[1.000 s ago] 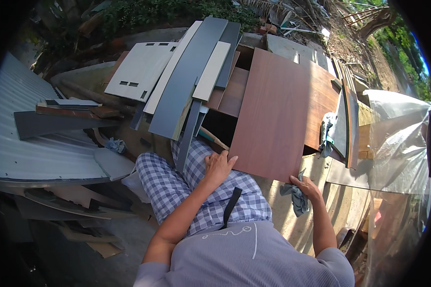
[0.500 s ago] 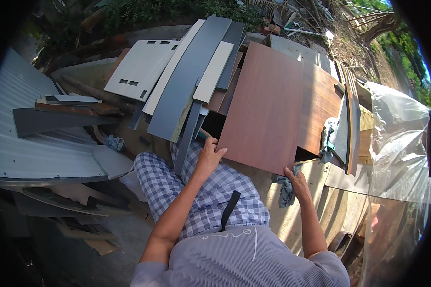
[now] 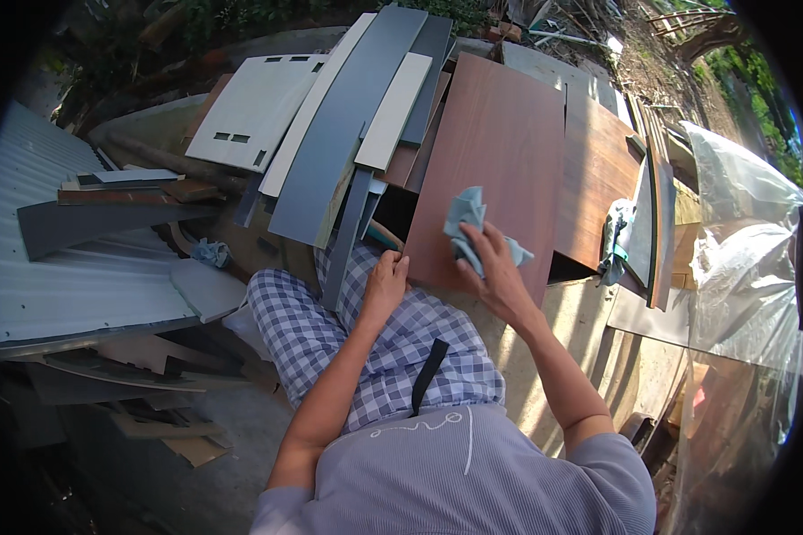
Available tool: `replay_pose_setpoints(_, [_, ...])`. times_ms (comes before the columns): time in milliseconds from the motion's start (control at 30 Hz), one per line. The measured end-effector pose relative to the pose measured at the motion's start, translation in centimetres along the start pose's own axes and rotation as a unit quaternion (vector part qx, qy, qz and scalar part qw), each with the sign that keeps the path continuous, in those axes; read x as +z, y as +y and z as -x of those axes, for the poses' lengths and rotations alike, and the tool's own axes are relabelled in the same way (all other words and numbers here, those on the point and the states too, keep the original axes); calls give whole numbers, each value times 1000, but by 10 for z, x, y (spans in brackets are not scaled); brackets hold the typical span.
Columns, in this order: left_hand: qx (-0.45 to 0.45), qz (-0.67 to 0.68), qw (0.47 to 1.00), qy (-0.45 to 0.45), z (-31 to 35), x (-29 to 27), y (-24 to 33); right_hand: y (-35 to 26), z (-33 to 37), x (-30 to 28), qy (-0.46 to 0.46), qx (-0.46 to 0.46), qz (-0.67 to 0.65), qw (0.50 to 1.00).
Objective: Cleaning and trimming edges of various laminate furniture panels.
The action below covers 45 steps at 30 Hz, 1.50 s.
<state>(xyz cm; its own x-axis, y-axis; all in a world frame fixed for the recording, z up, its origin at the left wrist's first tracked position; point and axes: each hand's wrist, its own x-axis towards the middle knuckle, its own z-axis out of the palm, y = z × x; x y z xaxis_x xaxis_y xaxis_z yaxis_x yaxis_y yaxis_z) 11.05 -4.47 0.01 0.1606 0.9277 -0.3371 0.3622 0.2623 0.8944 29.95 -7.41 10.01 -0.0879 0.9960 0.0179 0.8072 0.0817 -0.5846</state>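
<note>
A large reddish-brown wooden panel (image 3: pixel 500 143) slopes away in front of me. My left hand (image 3: pixel 387 281) grips its near left corner, fingers curled around the edge. Over the panel's lower part, my right hand (image 3: pixel 493 264) holds a crumpled light-blue cloth (image 3: pixel 467 223), which sticks out past the fingers on both sides. Whether the cloth presses on the wood or hovers just above it, I cannot tell. A glossier orange-brown panel (image 3: pixel 589 178) lies to the right, partly behind the first one.
Long grey boards (image 3: pixel 348 116) and a white slotted panel (image 3: pixel 254 111) lean left of the panel. Corrugated metal sheeting (image 3: pixel 89 294) carries offcuts and a blue rag (image 3: pixel 211 252) at far left. Another rag (image 3: pixel 617 236) hangs on the right, near clear plastic sheeting (image 3: pixel 740 259).
My right hand has left the panel's near right corner and moved up and left over its face, now with the cloth raised in it. The left hand stays at the left corner.
</note>
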Motion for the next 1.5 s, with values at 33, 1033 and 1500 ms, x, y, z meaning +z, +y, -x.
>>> replay_pose_setpoints(33, [4,-4,1000,2,-3,0,-11,4,2,38,-26,-87,90,992])
replay_pose_setpoints(1033, [-95,-121,987,-43,3,-9,35,174,-329,-27,95,-156,171,968])
replay_pose_setpoints(1500, [-68,-139,988,-27,7,-16,35,117,-204,-66,129,-32,94,987])
